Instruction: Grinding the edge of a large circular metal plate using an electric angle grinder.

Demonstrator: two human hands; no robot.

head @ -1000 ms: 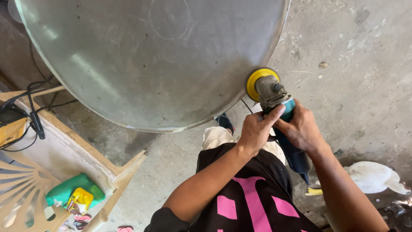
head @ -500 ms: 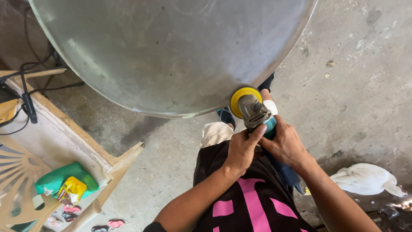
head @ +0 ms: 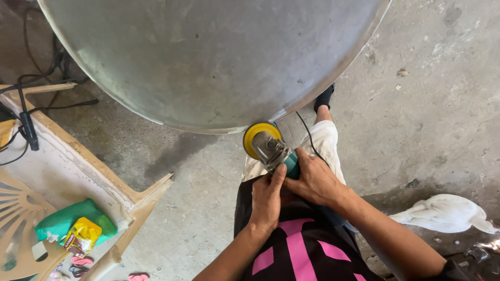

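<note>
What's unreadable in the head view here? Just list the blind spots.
- Metal dish: top and both sides cut off by the frame edges.
- Angle grinder: rear body hidden under the left hand and right hand; contact between yellow disc and dish rim unclear.
- Cord: disappears behind the leg.
- Green bottle on the plastic chair: partly covered by a yellow packet.

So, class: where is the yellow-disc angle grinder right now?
In the head view, the angle grinder sits centre frame, gripped by both hands, its disc at the lower edge of the large metal dish.
</note>
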